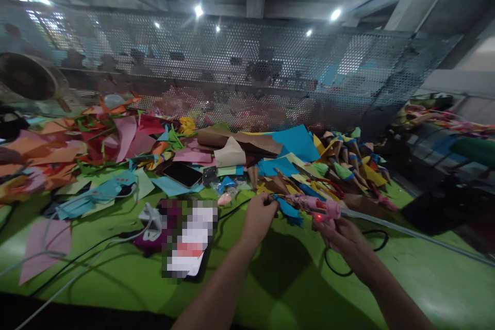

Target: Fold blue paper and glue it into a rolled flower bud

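Observation:
My right hand [338, 234] is wrapped round a pink hot glue gun [327, 210] with a small red light on its side. A long clear glue stick [402, 229] sticks out of the gun's back end, and its nozzle points left toward my other hand. The fingers of my left hand [263, 211] are pinched together at the edge of a small blue paper piece [288, 210]. The fingertips partly hide where they meet the paper. Nozzle and blue piece are close together; whether they touch is unclear.
Coloured paper pieces [127, 139] are heaped along the back of the green table [294, 294]. On the left lie a lit phone [193, 237], a purple power strip [149, 240] and white cables. Paper cones [348, 154] are piled back right. Behind stands a perforated metal screen [232, 67].

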The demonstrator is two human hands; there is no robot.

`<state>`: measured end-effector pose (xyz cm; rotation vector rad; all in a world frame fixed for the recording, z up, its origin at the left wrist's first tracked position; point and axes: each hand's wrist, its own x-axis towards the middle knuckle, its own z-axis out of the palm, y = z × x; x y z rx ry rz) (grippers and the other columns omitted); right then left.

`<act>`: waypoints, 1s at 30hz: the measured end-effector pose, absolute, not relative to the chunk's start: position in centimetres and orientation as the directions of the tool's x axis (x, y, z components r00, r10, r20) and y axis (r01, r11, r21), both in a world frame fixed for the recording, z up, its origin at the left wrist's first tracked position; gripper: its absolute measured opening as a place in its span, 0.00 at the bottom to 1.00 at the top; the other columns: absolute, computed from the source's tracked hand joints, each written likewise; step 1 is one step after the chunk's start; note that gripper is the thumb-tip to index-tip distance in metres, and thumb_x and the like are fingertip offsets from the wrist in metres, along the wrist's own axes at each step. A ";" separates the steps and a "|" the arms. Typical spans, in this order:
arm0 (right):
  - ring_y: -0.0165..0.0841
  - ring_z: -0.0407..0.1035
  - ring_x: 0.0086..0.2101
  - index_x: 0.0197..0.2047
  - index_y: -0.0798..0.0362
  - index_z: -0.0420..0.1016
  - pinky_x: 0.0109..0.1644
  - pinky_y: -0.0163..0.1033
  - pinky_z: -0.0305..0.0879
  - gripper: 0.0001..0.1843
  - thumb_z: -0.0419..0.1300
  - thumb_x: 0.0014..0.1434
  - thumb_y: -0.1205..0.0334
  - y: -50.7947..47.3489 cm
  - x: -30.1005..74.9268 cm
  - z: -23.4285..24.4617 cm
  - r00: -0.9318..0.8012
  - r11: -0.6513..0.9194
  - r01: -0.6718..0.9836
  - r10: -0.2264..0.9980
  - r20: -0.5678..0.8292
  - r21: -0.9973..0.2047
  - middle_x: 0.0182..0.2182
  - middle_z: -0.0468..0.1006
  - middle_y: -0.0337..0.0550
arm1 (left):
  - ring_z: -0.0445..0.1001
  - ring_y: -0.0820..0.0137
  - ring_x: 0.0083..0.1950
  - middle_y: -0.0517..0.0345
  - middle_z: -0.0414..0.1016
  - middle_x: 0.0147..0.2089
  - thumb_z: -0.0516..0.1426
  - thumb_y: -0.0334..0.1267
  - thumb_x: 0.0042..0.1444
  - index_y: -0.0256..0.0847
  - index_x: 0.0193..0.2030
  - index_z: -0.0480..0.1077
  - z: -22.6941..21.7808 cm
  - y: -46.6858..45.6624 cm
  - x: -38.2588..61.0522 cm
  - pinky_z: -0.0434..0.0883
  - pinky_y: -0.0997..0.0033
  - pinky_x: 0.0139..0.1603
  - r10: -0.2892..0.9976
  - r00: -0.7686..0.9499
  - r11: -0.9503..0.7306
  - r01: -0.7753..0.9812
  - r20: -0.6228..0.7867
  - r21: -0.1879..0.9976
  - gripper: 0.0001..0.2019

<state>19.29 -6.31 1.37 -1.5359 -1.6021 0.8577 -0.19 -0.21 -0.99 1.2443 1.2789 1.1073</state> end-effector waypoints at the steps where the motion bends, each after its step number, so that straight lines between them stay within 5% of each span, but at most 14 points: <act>1: 0.32 0.58 0.23 0.28 0.51 0.72 0.27 0.37 0.56 0.22 0.60 0.55 0.40 -6.3 19.3 1.3 -0.002 0.056 0.502 0.998 0.064 -0.863 0.20 0.65 0.37 | 0.61 0.75 0.20 0.66 0.62 0.17 0.54 0.29 0.45 0.41 0.18 0.60 -1.0 -0.2 -0.2 0.55 0.75 0.23 0.998 0.023 0.053 0.089 -0.055 0.995 0.09; 10: 0.34 0.61 0.26 0.25 0.52 0.70 0.30 0.38 0.59 0.22 0.60 0.54 0.40 -6.6 19.3 1.8 0.003 0.045 0.509 0.998 0.055 -0.859 0.23 0.69 0.40 | 0.62 0.74 0.22 0.65 0.64 0.18 0.54 0.31 0.46 0.41 0.18 0.61 -1.0 -0.3 -0.4 0.57 0.75 0.25 0.999 0.021 0.036 0.065 -0.037 0.997 0.09; 30: 0.30 0.53 0.23 0.25 0.50 0.64 0.25 0.37 0.51 0.26 0.59 0.51 0.34 -7.4 19.5 2.0 0.057 -0.038 0.488 0.998 -0.012 -0.872 0.19 0.58 0.34 | 0.62 0.73 0.23 0.65 0.63 0.18 0.55 0.40 0.46 0.42 0.20 0.59 -1.8 -0.2 -0.4 0.57 0.73 0.26 0.999 0.034 -0.001 0.006 0.001 1.000 0.10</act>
